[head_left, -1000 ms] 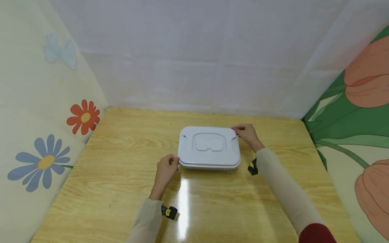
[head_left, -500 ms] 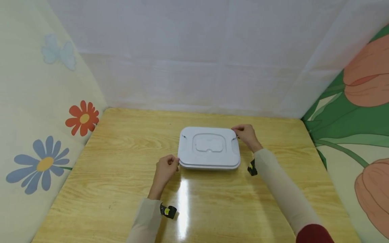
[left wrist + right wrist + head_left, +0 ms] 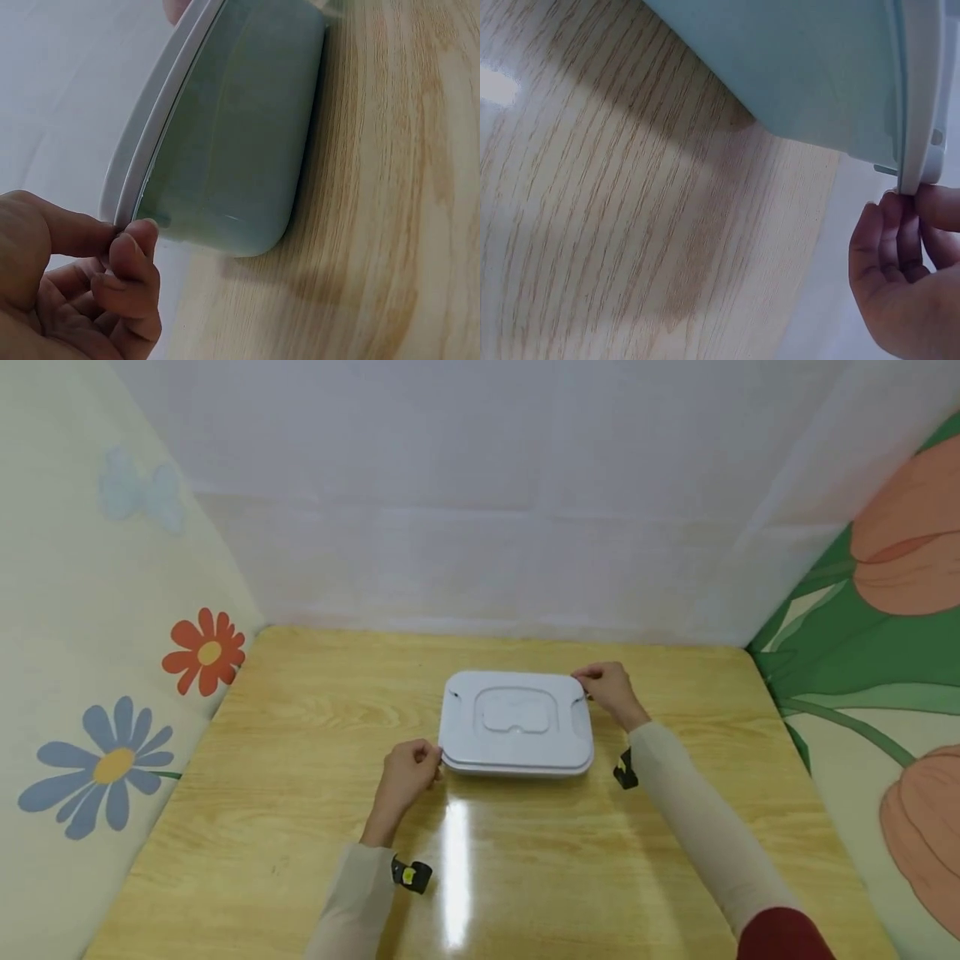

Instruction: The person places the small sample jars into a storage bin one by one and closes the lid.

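Observation:
A rectangular food container stands on the table, its white lid [image 3: 517, 748] seated on top with a recessed panel in the middle. Its pale green body [image 3: 232, 135] shows below the rim in both wrist views. At the near left corner, my left hand [image 3: 407, 777] pinches the lid's edge between thumb and index finger, the other fingers curled beneath. Diagonally opposite, my right hand [image 3: 611, 693] pinches the lid's edge at the far right corner. The right wrist view shows that thumb on top and fingertips under the rim. The container's inside is hidden.
The wood-grain table [image 3: 315, 693] runs back to a white cloth wall [image 3: 480, 527]. Flower-printed panels flank it, with a red flower [image 3: 208, 652] on the left and large tulips [image 3: 915, 568] on the right. A bright reflection lies on the tabletop in front of the container.

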`<state>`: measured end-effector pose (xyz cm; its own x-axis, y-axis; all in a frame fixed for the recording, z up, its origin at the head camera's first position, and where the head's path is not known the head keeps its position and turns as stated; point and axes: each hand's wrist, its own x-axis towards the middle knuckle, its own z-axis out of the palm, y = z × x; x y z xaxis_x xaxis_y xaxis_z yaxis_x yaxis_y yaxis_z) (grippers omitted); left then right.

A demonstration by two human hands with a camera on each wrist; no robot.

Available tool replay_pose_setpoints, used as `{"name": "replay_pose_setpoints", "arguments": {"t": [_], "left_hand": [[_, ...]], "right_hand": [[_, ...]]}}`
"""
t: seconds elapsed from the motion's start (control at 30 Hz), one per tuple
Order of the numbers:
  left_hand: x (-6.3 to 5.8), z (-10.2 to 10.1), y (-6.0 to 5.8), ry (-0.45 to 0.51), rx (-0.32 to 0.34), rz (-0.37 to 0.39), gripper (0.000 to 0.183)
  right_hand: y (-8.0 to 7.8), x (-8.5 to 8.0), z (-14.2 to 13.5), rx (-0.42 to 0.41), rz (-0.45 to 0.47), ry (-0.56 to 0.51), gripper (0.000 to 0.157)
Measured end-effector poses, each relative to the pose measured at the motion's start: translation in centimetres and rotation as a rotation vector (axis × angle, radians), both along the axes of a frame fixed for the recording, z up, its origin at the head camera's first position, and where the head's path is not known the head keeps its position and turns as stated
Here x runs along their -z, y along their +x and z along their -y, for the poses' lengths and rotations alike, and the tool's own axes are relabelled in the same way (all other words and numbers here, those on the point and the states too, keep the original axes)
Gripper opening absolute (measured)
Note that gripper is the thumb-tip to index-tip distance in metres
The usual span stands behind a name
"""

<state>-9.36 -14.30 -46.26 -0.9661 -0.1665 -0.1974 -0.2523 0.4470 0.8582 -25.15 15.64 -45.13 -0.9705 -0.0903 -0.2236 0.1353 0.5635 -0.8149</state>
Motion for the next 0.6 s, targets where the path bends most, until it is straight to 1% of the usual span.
{"name": "replay_pose_setpoints", "arguments": {"t": [0.13,0.23,0.3,0.37,0.47,0.53,0.6], "left_hand": [[-0.4,0.2,-0.5,-0.031,0.011,-0.014,0.022],[-0.8,0.5,-0.8,-0.052,0.036,-0.004,0.022],[-1.2,1.0,-1.1,-0.068,0.052,0.004,0.024],[-1.8,1.7,-1.5,-0.112,0.063,-0.008,0.025],[-3.4,3.1,-2.6,-0.221,0.08,-0.065,0.03],[-5.0,4.0,-3.8,-0.312,0.104,-0.114,0.038],[-6.7,4.9,-5.2,-0.398,0.132,-0.17,0.049]], "right_hand": [[-0.4,-0.2,0.3,-0.005,-0.051,0.036,0.024],[-0.7,-0.2,0.4,-0.008,-0.07,0.047,0.025],[-0.8,-0.1,0.4,-0.005,-0.072,0.048,0.027],[-0.9,-0.1,0.2,-0.002,-0.08,0.053,0.031],[-1.3,-0.5,-0.6,0.005,-0.124,0.086,0.035],[-1.6,-1.3,-1.4,0.002,-0.157,0.121,0.04],[-2.0,-2.3,-2.3,-0.012,-0.182,0.167,0.05]]}}
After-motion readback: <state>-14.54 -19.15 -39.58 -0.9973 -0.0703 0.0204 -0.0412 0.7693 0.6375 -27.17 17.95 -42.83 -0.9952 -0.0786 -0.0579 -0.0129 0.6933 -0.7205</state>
